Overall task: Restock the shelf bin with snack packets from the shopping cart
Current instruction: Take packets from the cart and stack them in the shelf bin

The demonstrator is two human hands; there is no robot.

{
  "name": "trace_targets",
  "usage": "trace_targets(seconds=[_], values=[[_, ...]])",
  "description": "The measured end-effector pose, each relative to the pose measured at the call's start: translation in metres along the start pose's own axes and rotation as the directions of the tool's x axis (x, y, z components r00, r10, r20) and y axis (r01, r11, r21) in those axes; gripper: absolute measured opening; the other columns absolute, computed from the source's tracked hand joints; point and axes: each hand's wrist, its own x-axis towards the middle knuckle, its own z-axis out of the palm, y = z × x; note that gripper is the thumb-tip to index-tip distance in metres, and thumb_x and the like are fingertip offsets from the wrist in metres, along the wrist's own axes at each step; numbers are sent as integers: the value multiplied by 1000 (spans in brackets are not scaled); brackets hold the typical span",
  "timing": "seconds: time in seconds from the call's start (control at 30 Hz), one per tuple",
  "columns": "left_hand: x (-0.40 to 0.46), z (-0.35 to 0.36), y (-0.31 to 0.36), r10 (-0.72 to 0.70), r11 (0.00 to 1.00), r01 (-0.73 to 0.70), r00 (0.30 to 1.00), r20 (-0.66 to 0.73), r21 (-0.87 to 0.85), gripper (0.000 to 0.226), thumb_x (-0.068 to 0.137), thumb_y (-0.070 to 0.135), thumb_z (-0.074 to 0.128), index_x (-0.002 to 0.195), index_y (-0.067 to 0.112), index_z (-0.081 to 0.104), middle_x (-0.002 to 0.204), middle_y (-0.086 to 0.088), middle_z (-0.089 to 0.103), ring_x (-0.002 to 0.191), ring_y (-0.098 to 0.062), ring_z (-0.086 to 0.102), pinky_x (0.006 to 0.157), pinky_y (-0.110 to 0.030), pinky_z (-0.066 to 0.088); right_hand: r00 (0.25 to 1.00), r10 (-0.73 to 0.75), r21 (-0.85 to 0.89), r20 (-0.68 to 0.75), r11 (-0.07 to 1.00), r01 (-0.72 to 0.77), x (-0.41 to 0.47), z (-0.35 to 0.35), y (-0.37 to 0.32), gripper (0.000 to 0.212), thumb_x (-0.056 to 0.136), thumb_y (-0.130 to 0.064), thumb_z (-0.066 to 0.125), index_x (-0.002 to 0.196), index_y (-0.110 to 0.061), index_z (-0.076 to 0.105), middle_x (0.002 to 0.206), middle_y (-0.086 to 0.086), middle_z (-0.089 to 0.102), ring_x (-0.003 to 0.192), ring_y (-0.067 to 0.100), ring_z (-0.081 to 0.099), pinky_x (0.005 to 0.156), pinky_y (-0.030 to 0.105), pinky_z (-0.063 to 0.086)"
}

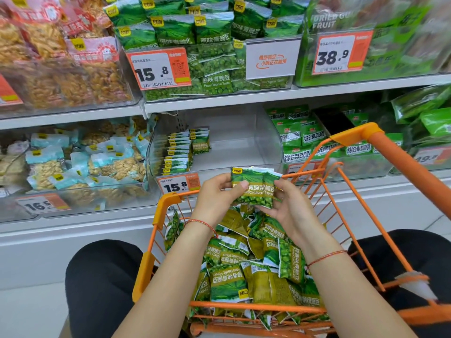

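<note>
1. Shelving unit (219, 100) first: grey tiers packed with clear bins. Orange-ish crunchy snacks at top left, original-taste pea packs top centre, dried fruit top right. Price tags clipped along the front edges.
2. Shopping cart (400, 152) next, orange wire frame parked right up against the lower shelf edge, knees in black either side of it. Loads of garlic pea packets (234, 272) heaped loose in the bottom, facing every which way.
3. Shelf bin (244, 142) on the lower tier, centre, directly behind the cart's front rim. Clear plastic, mostly bare. Only a tidy row of stocked packets (179, 152) standing on edge along its left wall, plus one or two at the back left corner. Right side and front still see-through to the base.
4. Progress guess: early days. Maybe a small fraction in, big pile still waiting in the cart, so plenty of trips left.
5. Held stack (255, 189): a few packets squared up together, upright, above the cart's front end and just short of the bin's front lip.
6. Left hand (219, 193): grip curled round the stack's left edge, thumb across the front.
7. Right hand (285, 203): fingers wrapped on the right edge and underneath, supporting the stack.
8. Probably lining up edges before sliding them in beside the existing row.
</note>
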Motion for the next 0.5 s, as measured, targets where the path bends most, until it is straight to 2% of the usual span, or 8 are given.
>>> trace_targets(seconds=[0.07, 0.13, 0.2, 0.23, 0.3, 0.37, 0.43, 0.5], values=[[0, -1, -1, 0, 1000, 0, 1000, 4, 7, 7, 89, 14, 65, 92, 20, 65, 82, 9, 66, 72, 10, 62, 69, -8, 49, 1000, -6, -4, 16, 1000, 6, -1, 0, 1, 15, 99, -13, 44, 112, -11, 52, 107, 10, 64, 99, 24, 64, 78, 39, 58], [-1, 0, -2, -7, 1000, 7, 1000, 2, 14, 8, 88, 18, 65, 95, 19, 68, 89, 4, 69, 85, -6, 66, 81, -23, 54, 999, -1, -14, 32, 1000, 2, -1, 0, 1, 26, 97, -14, 49, 123, -15, 47, 118, 9, 62, 112, 27, 59, 93, 48, 51], [-1, 1, -4, -29, 1000, 29, 1000, 7, -12, 8, 89, 18, 64, 94, 23, 67, 87, 9, 68, 80, -1, 64, 82, -24, 53, 999, -5, -34, 49, 999, 7, -1, 0, 1, 38, 95, -16, 53, 133, -12, 45, 123, 9, 61, 119, 26, 56, 99, 51, 45], [0, 2, -5, -33, 999, 33, 999, 15, -17, 8, 90, 18, 63, 94, 24, 67, 86, 11, 67, 78, 3, 63, 83, -23, 53, 998, -11, -40, 63, 999, 14, -2, 0, 2, 42, 95, -16, 53, 136, -9, 44, 119, 7, 64, 114, 22, 59, 96, 48, 48], [-1, 4, -4, -46, 999, 47, 998, 40, -10, 11, 91, 20, 62, 100, 20, 68, 92, 9, 68, 89, -2, 64, 88, -25, 52, 996, -24, -40, 80, 999, 28, -3, -1, 0, 32, 95, -12, 52, 127, -8, 52, 99, -1, 71, 92, 8, 68, 76, 31, 55], [-1, 5, -4, -71, 997, 72, 996, 54, -15, 30, 91, 23, 62, 118, 10, 63, 109, 0, 65, 107, -13, 60, 91, -28, 51, 995, -30, -32, 97, 999, 33, -3, -3, 0, 15, 97, -7, 47, 102, -15, 59, 77, -10, 72, 69, -3, 67, 56, 18, 51], [0, 6, -3, -105, 993, 107, 994, 33, -49, 45, 89, 23, 64, 129, 7, 53, 122, -4, 57, 116, -17, 55, 90, -29, 51, 995, -45, -40, 90, 998, 49, -4, -2, -1, 24, 98, -3, 43, 86, -20, 56, 64, -15, 69, 59, -7, 64, 52, 16, 49], [1, 5, -5, -112, 991, 113, 994, 20, -74, 42, 87, 23, 66, 124, 10, 53, 124, -4, 57, 118, -19, 55, 85, -26, 51, 995, -53, -36, 89, 998, 56, -6, -1, -3, 27, 97, -2, 42, 85, -21, 56, 67, -15, 68, 63, -4, 62, 58, 20, 48]])
